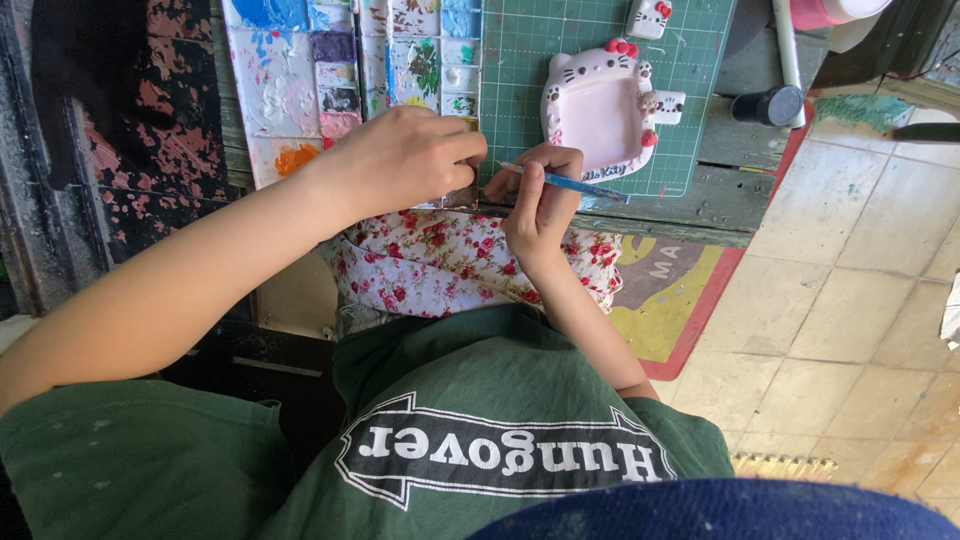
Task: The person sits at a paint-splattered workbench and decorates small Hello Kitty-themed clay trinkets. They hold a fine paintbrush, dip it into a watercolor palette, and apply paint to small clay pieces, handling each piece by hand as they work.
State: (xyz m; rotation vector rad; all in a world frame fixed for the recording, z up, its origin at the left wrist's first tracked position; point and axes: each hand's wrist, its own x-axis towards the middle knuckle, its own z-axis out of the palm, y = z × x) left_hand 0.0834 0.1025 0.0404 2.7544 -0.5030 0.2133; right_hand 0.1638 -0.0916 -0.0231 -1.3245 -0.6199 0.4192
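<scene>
Near field: person in a green shirt (480, 420) is sitting with a floral cloth (440, 265) over the lap. Left hand (405, 160) is curling shut at the desk (720, 195) edge; whatever its fingers are pinching is hidden. Right hand (540, 200) is gripping a thin blue brush (570, 183), tip pointing toward the left hand. Beyond: a paint-smeared palette (350, 60) is lying left, a pink cat-shaped frame (600, 110) is resting on the green cutting mat (690, 60).
</scene>
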